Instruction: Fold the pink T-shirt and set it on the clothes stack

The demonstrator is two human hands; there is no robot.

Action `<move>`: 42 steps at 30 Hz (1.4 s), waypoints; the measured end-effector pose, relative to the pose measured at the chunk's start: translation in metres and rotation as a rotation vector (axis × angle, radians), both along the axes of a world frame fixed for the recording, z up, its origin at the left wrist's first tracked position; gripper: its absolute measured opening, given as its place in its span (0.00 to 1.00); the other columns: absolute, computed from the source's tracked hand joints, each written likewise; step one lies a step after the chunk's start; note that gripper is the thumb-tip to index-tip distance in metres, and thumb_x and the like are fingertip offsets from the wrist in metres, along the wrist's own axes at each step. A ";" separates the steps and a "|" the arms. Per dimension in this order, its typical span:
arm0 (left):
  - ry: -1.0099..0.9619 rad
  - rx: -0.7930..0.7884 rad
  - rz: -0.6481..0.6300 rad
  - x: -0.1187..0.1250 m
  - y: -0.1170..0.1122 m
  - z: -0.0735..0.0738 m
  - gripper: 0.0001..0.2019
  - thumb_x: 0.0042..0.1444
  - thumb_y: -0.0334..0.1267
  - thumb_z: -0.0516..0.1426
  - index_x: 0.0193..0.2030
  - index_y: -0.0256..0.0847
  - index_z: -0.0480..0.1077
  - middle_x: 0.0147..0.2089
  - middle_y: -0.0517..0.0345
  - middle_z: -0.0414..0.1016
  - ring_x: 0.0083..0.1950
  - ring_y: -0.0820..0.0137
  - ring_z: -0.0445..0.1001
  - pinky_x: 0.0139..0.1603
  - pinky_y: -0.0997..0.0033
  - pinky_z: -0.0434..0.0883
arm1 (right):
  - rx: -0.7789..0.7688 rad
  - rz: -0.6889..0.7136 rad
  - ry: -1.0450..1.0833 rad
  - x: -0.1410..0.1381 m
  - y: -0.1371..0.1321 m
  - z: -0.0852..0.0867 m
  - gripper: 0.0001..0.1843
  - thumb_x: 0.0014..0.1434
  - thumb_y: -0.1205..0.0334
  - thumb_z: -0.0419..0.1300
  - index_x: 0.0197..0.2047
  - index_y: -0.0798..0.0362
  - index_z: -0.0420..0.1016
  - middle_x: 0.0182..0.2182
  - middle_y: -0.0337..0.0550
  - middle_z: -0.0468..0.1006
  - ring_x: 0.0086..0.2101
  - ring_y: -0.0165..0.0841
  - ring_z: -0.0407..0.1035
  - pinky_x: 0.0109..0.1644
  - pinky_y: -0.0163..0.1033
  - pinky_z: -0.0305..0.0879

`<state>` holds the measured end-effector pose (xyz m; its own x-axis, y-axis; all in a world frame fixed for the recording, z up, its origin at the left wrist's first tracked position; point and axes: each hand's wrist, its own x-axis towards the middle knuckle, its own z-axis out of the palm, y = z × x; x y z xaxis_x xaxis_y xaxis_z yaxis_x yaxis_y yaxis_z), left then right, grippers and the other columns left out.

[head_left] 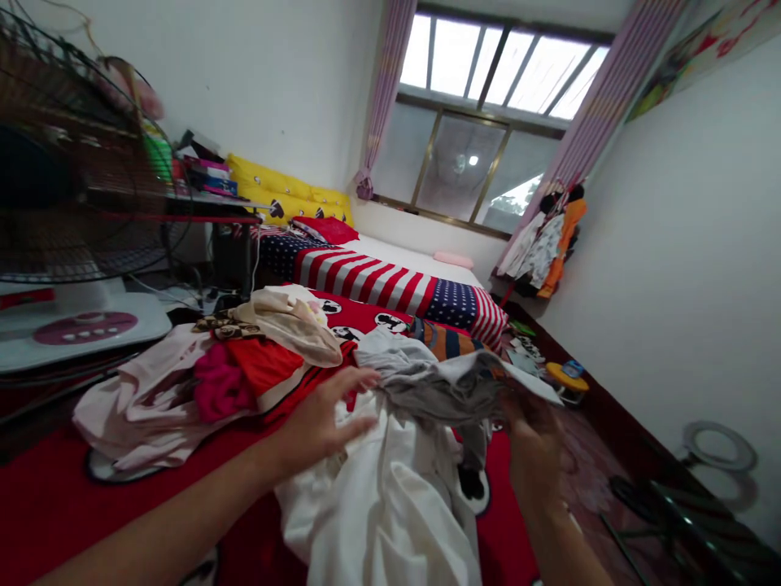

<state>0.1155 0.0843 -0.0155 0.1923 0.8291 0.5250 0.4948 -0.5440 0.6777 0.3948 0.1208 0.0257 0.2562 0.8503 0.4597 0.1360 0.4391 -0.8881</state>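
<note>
My right hand (pixel 537 443) is closed on one end of a crumpled grey garment (pixel 439 382), lifting that end; its fingertips are partly hidden behind the cloth. My left hand (pixel 329 427) has its thumb and fingers apart, close to the garment's other end and over a white garment (pixel 390 496). That white cloth lies in loose folds on a red spread (pixel 256 521) with black-and-white cartoon prints. Just behind the grey garment lies an orange and dark striped piece of clothing (pixel 448 340).
To the left is a heap of clothes with a pale pink garment (pixel 152 399), a magenta piece (pixel 223 382) and a beige one (pixel 284 321). An electric fan (pixel 85 317) stands at far left. A bed with a flag-patterned cover (pixel 372 281) is behind; a ring light (pixel 720 446) is at right.
</note>
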 end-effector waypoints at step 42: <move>0.756 0.147 0.605 -0.079 0.130 0.147 0.07 0.48 0.32 0.62 0.35 0.34 0.74 0.39 0.56 0.73 0.42 0.66 0.73 0.45 0.69 0.68 | -0.434 0.203 0.565 0.010 0.029 -0.113 0.25 0.41 0.51 0.73 0.41 0.54 0.76 0.30 0.38 0.76 0.20 0.22 0.62 0.26 0.30 0.68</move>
